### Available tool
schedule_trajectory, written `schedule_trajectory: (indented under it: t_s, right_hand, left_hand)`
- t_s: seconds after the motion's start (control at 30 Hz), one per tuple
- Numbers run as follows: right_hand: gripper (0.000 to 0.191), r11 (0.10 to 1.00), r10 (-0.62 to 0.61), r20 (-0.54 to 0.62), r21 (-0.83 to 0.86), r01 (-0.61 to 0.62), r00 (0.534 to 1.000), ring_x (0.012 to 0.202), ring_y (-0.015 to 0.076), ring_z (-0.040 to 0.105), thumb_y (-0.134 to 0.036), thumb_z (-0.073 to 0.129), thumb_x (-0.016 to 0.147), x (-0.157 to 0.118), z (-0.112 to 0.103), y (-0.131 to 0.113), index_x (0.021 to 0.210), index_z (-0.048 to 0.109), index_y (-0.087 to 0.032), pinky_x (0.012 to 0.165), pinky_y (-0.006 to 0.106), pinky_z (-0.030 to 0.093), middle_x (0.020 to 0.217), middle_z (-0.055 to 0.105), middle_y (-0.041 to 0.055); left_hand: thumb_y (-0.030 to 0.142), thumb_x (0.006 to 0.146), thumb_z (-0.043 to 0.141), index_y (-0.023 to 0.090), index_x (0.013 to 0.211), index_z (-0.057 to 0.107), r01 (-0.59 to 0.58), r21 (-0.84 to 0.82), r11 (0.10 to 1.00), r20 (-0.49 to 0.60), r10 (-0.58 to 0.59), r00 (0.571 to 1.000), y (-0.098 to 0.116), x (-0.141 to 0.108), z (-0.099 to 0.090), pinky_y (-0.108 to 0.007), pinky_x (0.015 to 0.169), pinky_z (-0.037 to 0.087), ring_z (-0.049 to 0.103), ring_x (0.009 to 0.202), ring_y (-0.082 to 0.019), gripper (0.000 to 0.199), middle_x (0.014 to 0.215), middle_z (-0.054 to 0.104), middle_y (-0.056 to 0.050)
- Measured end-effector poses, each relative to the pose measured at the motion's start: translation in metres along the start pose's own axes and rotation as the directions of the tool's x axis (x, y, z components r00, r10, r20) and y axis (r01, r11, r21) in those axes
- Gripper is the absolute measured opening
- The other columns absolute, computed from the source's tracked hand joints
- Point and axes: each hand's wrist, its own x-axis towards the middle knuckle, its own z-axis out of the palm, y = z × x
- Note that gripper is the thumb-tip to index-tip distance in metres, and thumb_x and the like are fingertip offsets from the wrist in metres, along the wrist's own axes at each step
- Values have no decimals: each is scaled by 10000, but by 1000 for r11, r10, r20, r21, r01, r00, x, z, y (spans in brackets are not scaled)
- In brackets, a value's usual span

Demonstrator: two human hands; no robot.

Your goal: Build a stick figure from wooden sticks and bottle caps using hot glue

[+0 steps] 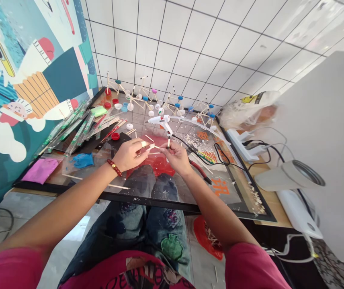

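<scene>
Two hands (pixel 130 155) (pixel 178 158) hold sticks (pixel 156 147) (one glue gun (pixel 164 121) beyond).

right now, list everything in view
Thin wooden sticks: several, pale, centre and scattered
Pistol-shaped glue gun: 1, white, behind sticks
Stick models: several, pale with coloured tops, far edge
Round caps: many, mostly white and red, far side
Slim plastic packets: many, clear and green, left
Flat packets: 2, pink and blue, near left
Tool handle: 1, red-black, right of centre
Power strip: 1, white, right
Crinkled plastic bag: 1, whitish, far right
Hollow cylinder: 1, pale, right
Open bag: 1, red, floor
Framed tabletop: 1, transparent with black edge, centre
Cartoon panel: 1, multicoloured, left
Tiled wall: 1, white, back
Left hand: 1, bare, on sticks
Right hand: 1, bare, on sticks
</scene>
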Motion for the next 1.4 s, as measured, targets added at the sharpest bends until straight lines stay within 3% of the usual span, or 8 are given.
schedule_trajectory:
  t_s: [0.2,0.53,0.8,1.1,1.27,1.4]
  right_hand:
    - [199,999,4,8,42,-4,1000,725,179,594,-403,614,839,3,-1,3,801,664,-214,726,311,460,732,662,15]
    - [225,998,-18,-21,61,19,1000,738,164,594,-416,623,852,5,3,6,807,676,-202,732,301,481,753,676,13]
    - [238,999,-22,-42,27,24,999,725,168,579,-432,633,843,3,5,7,810,693,-204,725,301,458,732,659,14]
    - [221,999,-39,-46,-14,39,998,731,174,594,-403,631,851,3,4,10,810,701,-197,751,315,467,749,675,25]
    - [205,998,-61,-54,-20,60,997,735,173,597,-394,623,857,3,5,15,810,698,-209,766,322,466,727,660,11]
    - [219,997,-6,-66,73,11,998,717,168,588,-418,631,846,3,6,13,828,690,-207,724,310,475,740,667,11]
  left_hand:
    - [247,949,601,165,1110,737,0,-18,1000,13,1,1000,-3,0,2,-244,724,550,695,864,-162,226,1030,744,-95]
    - [266,960,597,169,1097,747,146,-157,977,37,-142,989,-6,1,5,-274,844,554,697,922,-170,226,1034,738,-78]
    - [216,870,681,157,1101,727,139,-25,990,18,-139,990,-4,1,8,-322,862,577,681,901,-183,243,1045,719,-88]
    - [243,900,653,147,1065,760,139,-40,989,-9,-140,990,-4,0,7,-243,681,535,659,773,-141,219,983,729,-82]
    - [287,906,647,170,1055,772,159,6,987,34,-159,987,-2,0,5,-263,707,521,675,841,-170,227,1001,735,-84]
    - [353,934,628,161,995,775,177,15,984,96,-177,979,-2,0,3,-257,649,479,631,737,-147,249,913,708,-72]
